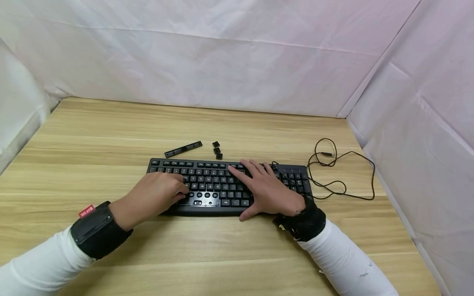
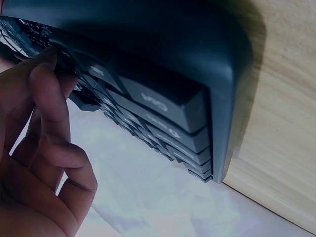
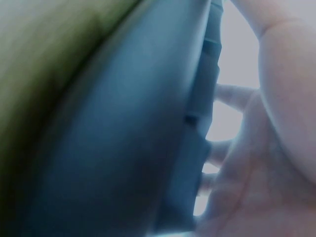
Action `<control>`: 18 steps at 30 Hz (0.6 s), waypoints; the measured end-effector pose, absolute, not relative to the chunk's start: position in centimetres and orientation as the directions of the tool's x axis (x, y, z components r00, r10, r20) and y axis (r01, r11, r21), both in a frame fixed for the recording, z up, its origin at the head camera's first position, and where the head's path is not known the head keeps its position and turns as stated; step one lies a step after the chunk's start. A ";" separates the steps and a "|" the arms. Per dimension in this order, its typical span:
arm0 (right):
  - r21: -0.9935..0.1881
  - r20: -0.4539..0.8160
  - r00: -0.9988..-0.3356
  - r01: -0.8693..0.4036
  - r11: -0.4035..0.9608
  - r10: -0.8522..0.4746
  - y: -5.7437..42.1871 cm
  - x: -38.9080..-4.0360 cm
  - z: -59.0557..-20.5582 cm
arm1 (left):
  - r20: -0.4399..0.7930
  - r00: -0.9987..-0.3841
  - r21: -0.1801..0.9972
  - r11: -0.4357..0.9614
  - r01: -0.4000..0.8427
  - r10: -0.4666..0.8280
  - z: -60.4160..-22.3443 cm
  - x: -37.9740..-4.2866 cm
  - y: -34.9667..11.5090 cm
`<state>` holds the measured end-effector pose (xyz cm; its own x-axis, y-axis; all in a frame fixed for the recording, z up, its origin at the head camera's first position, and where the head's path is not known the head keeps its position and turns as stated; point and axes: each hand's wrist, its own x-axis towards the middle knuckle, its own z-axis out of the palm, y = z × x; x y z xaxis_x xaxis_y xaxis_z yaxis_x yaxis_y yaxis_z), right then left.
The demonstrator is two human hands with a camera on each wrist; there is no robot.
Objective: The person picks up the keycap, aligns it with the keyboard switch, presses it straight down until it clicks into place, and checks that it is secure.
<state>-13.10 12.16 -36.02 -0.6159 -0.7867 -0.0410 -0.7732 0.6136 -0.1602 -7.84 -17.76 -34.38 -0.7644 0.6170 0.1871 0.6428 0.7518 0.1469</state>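
A black keyboard (image 1: 207, 210) lies on the table, its lower middle section stripped of keycaps so that the round switch mounts (image 1: 207, 195) show. At the left edge of that bare section is my left hand (image 1: 157, 191), fingers curled. In the left wrist view its thumb and forefinger (image 2: 49, 94) pinch at a keycap in the lower rows, mostly hidden by the fingertips. My right hand (image 1: 264, 189) rests spread over the keyboard's right half, the thumb reaching past the front edge. Close up, the right wrist view shows the keyboard's blurred front side (image 3: 128, 123) beside the palm.
Behind the keyboard lie a long black space bar (image 1: 183, 149) and three loose keycaps (image 1: 216, 151). The keyboard's thin black cable (image 1: 373, 176) loops over the table to the right, with its plug (image 1: 326, 154) inside the coil. White cloth (image 1: 207, 70) surrounds the wooden table (image 1: 207, 255).
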 end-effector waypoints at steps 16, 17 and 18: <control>-0.180 -0.053 -0.623 -0.763 0.621 -0.780 12.1 -13.1 -35.9 | 0.186 -0.766 0.150 0.752 0.641 0.616 -34.4 -7.9 -17.7; -0.181 -0.053 -0.623 -0.763 0.621 -0.781 12.1 -13.1 -35.9 | 0.184 -0.765 0.149 0.752 0.642 0.617 -34.4 -7.8 -17.7; -0.180 -0.054 -0.623 -0.763 0.621 -0.781 12.1 -13.1 -35.9 | 0.182 -0.765 0.145 0.752 0.643 0.618 -34.4 -7.8 -17.7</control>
